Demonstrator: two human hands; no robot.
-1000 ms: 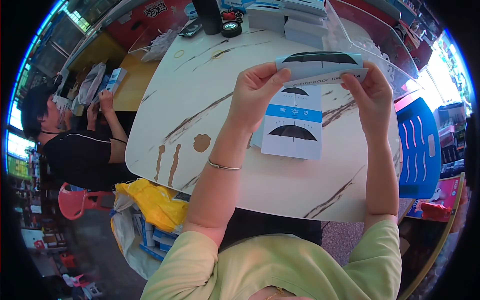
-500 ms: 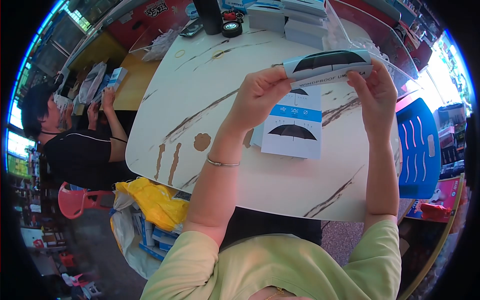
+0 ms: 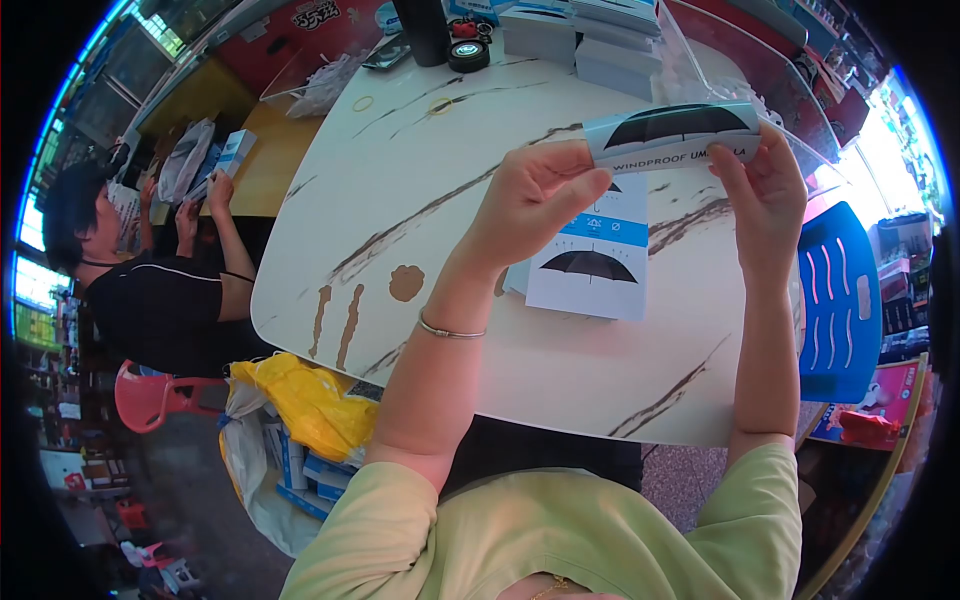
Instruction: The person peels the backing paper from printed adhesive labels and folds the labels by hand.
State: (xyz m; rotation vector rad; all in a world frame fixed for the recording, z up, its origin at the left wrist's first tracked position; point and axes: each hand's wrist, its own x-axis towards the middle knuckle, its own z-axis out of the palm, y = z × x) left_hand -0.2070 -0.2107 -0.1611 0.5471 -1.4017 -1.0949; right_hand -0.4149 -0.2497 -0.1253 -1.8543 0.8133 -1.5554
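Note:
My left hand (image 3: 540, 205) and my right hand (image 3: 762, 205) hold up a bowed umbrella box (image 3: 670, 140) above the table. It carries a black umbrella picture and the words "WINDPROOF UMBRELLA", partly covered by my right thumb. The left fingers close on its left end, mostly hidden behind it; the right thumb and fingers pinch its right end. Below the hands lies a small stack of white umbrella boxes (image 3: 590, 295) with a blue band, its far part hidden by the held box and my left hand.
On the marble-patterned table (image 3: 480, 365) stand a black bottle (image 3: 422, 35), a round black item (image 3: 468, 55) and stacked white boxes (image 3: 615, 65). A yellow bag (image 3: 310, 400) and a blue chair (image 3: 845, 300) flank it. Another person (image 3: 150, 300) handles items at the left.
The held box has shifted slightly right, and its lettered strip now faces me more fully. My left thumb has moved off its front edge to lie lower.

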